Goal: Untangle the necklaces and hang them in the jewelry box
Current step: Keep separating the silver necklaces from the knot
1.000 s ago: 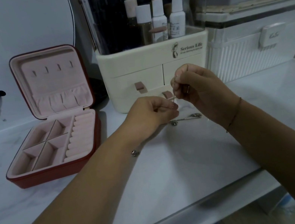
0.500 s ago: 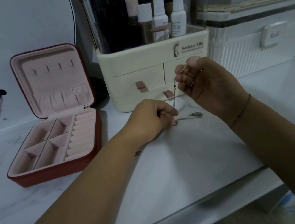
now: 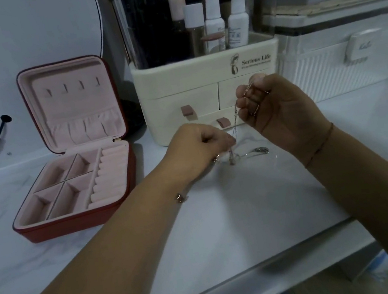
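so both hands are busy with the necklaces (image 3: 234, 156), just to the right of the jewelry box (image 3: 72, 225). the right hand (image 3: 277, 109) is the one farther from the box and held higher, fingers curled round a thin chain (image 3: 235, 116) that drops down to the left hand (image 3: 198, 146). that one's curled too and pinches the chain low, nearly at the table (image 3: 226, 219). a silvery pendant (image 3: 259, 150) lies on the table right of the box, under the hands, with more chain trailing to it.

what i'd worry about: the chain looks taut between the two hands. pull them further apart and the knot probably cinches tighter instead of loosening, and links this fine could kink or snap. the loose pendant could also get dragged and swing through a loop, adding a fresh tangle. i can't tell from here how many chains are in the bundle or where the knot actually sits. the hooks (image 3: 73, 86) up in the box's lid (image 3: 72, 108) are all bare, so nothing hung yet.
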The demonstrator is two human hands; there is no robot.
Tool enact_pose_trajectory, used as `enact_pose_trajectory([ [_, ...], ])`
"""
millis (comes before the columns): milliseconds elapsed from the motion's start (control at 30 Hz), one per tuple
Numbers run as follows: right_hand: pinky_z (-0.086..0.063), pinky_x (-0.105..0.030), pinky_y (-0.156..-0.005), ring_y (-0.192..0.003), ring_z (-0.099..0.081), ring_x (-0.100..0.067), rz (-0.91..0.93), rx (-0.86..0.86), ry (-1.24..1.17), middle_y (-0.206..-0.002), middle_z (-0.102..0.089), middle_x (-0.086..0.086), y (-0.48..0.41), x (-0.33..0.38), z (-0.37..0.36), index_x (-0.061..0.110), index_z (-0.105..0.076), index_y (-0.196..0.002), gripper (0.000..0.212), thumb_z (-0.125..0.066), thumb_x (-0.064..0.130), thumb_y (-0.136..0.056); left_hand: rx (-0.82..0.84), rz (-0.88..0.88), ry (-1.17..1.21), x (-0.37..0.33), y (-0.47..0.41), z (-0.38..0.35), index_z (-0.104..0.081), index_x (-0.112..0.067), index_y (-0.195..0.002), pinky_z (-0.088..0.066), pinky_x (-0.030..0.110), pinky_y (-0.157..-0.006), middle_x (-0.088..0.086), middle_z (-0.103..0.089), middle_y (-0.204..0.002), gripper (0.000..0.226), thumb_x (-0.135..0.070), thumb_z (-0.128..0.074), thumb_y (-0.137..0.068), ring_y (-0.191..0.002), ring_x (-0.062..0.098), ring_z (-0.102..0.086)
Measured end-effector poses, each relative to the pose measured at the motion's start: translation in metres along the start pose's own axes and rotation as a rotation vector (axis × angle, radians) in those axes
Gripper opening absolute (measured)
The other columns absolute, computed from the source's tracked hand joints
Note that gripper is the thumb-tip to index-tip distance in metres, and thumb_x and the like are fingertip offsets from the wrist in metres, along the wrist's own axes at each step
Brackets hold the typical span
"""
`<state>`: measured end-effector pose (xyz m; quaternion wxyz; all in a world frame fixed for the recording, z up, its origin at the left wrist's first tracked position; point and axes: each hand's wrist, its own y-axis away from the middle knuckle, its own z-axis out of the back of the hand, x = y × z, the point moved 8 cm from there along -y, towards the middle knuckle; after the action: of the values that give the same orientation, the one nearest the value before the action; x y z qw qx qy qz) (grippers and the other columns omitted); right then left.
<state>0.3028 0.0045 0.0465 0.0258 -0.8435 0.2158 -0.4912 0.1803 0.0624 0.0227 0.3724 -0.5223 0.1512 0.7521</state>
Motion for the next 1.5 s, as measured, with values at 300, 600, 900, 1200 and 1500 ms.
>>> enact_pose_trajectory([
  [300,-0.044,-0.023,-0.061,-0.061,-0.056,-0.009,-0.101,-0.171,0.644,-0.072,-0.063,0.0,0.007,-0.014,0.011,0.011,-0.059,-0.078,0.016,-0.054,0.01,-0.093,0.033,0.273,0.57,0.007,0.001,0.0,-0.072,-0.009,-0.084,-0.044,0.013,-0.055,-0.004,-0.067,-0.066,0.009,-0.012,-0.064,-0.086,-0.06,0.003,-0.052],
  [600,-0.041,-0.02,-0.06,-0.057,-0.049,-0.007,-0.024,0.003,0.75,-0.063,-0.056,0.001,0.01,-0.012,-0.01,0.004,-0.064,-0.081,0.014,-0.059,0.012,-0.092,-0.022,0.314,0.672,0.014,-0.002,0.004,-0.068,-0.012,-0.087,-0.044,0.015,-0.057,-0.003,-0.069,-0.066,0.009,-0.004,-0.065,-0.084,-0.059,0.003,-0.055],
  [900,-0.044,-0.006,-0.065,-0.058,-0.058,0.004,0.161,-0.021,0.927,-0.058,-0.066,0.014,0.012,-0.002,-0.015,0.01,-0.07,-0.083,0.01,-0.07,0.0,-0.082,-0.158,0.189,0.496,0.011,-0.005,0.016,-0.067,-0.013,-0.094,-0.044,0.018,-0.065,-0.002,-0.067,-0.073,0.017,-0.003,-0.071,-0.08,-0.066,0.005,-0.057],
  [1200,-0.05,-0.018,-0.067,-0.064,-0.057,-0.006,0.173,-0.031,1.03,-0.071,-0.067,-0.003,0.01,-0.005,-0.016,0.008,-0.071,-0.088,0.004,-0.069,0.006,-0.085,-0.212,0.114,0.391,0.005,-0.005,0.02,-0.067,-0.011,-0.098,-0.051,0.018,-0.07,0.009,-0.068,-0.085,0.022,0.0,-0.069,-0.079,-0.071,0.009,-0.062],
  [1500,-0.052,-0.022,-0.072,-0.073,-0.067,-0.012,-0.035,0.061,0.741,-0.078,-0.07,-0.001,0.008,-0.019,-0.01,0.009,-0.062,-0.086,0.018,-0.049,0.007,-0.098,-0.128,0.141,0.521,-0.001,-0.004,0.018,-0.065,-0.014,-0.09,-0.046,0.02,-0.061,-0.003,-0.057,-0.061,0.022,0.002,-0.051,-0.084,-0.052,0.008,-0.048],
])
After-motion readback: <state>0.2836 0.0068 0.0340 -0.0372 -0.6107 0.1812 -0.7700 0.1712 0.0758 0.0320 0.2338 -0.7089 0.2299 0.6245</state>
